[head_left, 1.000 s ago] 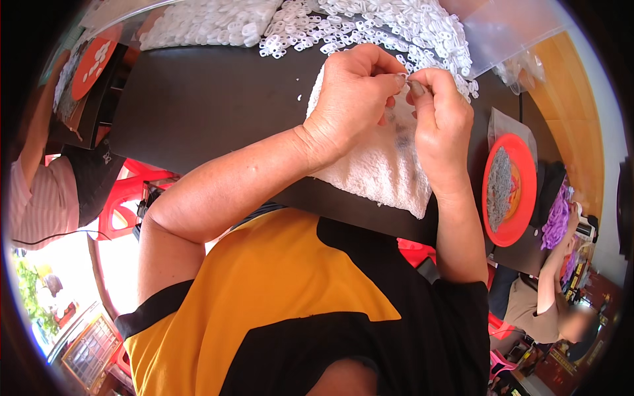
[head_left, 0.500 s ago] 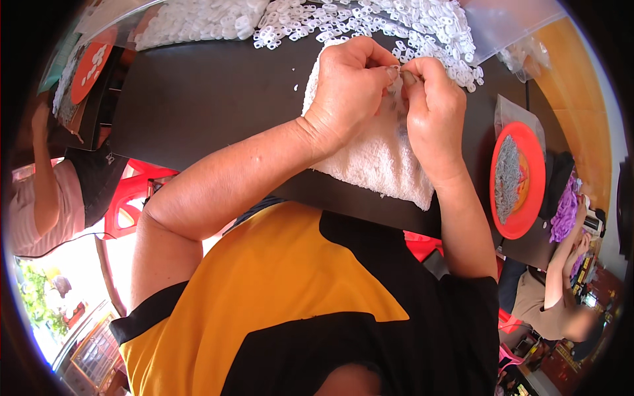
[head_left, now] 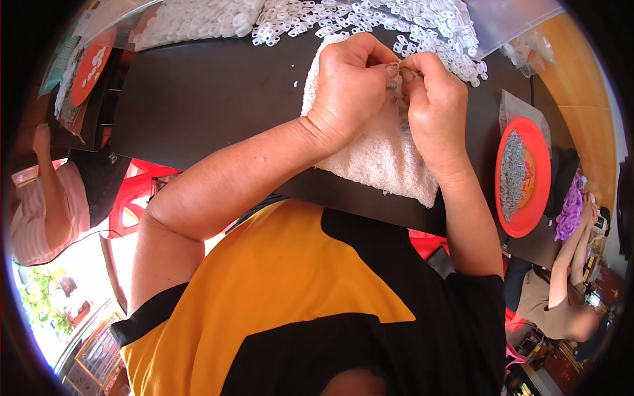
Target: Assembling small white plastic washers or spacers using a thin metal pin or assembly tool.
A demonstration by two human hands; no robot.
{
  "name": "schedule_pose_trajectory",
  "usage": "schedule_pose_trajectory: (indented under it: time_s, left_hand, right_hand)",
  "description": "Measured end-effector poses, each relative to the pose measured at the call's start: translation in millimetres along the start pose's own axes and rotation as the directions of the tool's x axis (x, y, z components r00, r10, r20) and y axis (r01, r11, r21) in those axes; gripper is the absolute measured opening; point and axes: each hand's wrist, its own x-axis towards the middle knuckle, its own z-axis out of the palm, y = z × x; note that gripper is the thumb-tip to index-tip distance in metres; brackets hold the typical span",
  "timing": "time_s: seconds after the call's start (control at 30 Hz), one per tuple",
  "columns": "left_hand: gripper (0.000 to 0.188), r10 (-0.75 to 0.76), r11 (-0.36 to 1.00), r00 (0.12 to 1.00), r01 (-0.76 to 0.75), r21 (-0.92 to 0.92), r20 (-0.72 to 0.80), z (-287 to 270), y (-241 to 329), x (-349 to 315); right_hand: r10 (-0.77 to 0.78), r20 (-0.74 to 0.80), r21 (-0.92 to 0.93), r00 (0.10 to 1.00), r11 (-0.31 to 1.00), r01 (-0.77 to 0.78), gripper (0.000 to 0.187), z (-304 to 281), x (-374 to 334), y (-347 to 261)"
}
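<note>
My left hand (head_left: 353, 82) and my right hand (head_left: 434, 105) meet fingertip to fingertip over a white terry towel (head_left: 380, 165). Thumb and forefinger of each are pinched closed. A tiny whitish bit shows between the fingertips, too small to name and mostly hidden by them. Several small grey slivers (head_left: 394, 100) lie on the towel below the pinch, between my hands. Just beyond the fingers spreads a heap of small white plastic pieces with holes (head_left: 444, 33).
The dark table (head_left: 205, 99) carries a large pile of white pieces (head_left: 201, 23) at far left. On the right, a red oval tray (head_left: 541, 178) holds a mound of thin grey pieces (head_left: 512, 175). People sit at both sides, with purple material (head_left: 569, 214) near the right one.
Both hands keep their pinch at nearly the same place over the towel. The whole view has shifted slightly. The person at the right has moved their hands a little.
</note>
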Motion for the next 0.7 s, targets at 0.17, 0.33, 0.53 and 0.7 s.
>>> schedule_pose_trajectory:
  time_s: [0.17,0.33,0.53,0.7]
  left_hand:
    - [0.007,0.029,0.999,1.0,-0.029,0.037,-0.011,1.5,-1.9,-1.0]
    - [0.008,0.094,0.988,0.996,-0.092,0.124,-0.009,0.9,-6.0,0.2]
    - [0.009,0.04,0.994,0.999,-0.041,0.099,0.004,0.8,0.9,-1.6]
    - [0.007,0.111,0.994,0.994,-0.111,-0.024,-0.003,0.5,-1.1,3.4]
  right_hand:
    - [0.028,0.013,0.024,1.0,0.999,-0.028,0.009,-1.1,-0.4,-0.8]
    - [0.035,0.043,0.01,0.998,0.999,-0.036,0.007,-1.9,-2.1,2.1]
    - [0.044,0.042,0.051,0.998,0.998,-0.046,0.008,-3.5,-1.1,-2.0]
    - [0.17,0.127,0.35,0.977,0.914,-0.205,0.009,-17.7,5.6,-3.4]
